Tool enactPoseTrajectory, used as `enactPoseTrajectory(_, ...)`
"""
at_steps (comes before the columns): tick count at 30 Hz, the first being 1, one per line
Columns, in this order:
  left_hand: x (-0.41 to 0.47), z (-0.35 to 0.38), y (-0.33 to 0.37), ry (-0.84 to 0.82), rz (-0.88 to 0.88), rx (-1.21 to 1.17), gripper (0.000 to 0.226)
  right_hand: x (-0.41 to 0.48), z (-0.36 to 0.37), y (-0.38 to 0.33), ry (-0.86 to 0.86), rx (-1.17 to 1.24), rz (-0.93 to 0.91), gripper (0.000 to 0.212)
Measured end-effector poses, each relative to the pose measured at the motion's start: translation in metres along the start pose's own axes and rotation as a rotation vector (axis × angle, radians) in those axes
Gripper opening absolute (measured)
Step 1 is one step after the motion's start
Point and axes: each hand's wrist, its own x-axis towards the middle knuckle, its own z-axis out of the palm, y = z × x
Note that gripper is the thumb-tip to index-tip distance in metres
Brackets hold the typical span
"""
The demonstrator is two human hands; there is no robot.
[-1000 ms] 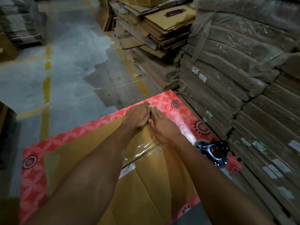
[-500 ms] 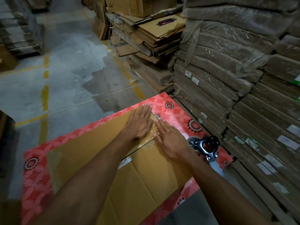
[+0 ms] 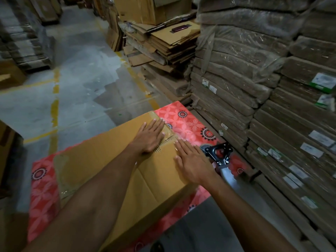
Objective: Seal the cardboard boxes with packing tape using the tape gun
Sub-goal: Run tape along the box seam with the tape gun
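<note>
The cardboard box (image 3: 112, 170) lies on the red patterned mat (image 3: 183, 117). The two hands, bunched together over its far edge a second ago, have drawn apart and flattened. The left hand (image 3: 151, 137) is spread palm-down on the clear tape (image 3: 170, 137), and the right hand (image 3: 192, 164) is spread on the cardboard just beside it. This looks like rubbing down a strip already laid, so the seam seems nearly sealed, and the tape gun (image 3: 219, 153) lies unheld on the mat beside the box.
</note>
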Motion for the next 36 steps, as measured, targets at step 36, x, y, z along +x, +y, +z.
enactPoseTrajectory(36,-0.084,-0.003,-0.115,0.137,-0.419,0.021,0.078,-0.059,0.065,-0.111,0.345,0.968,0.657,0.103)
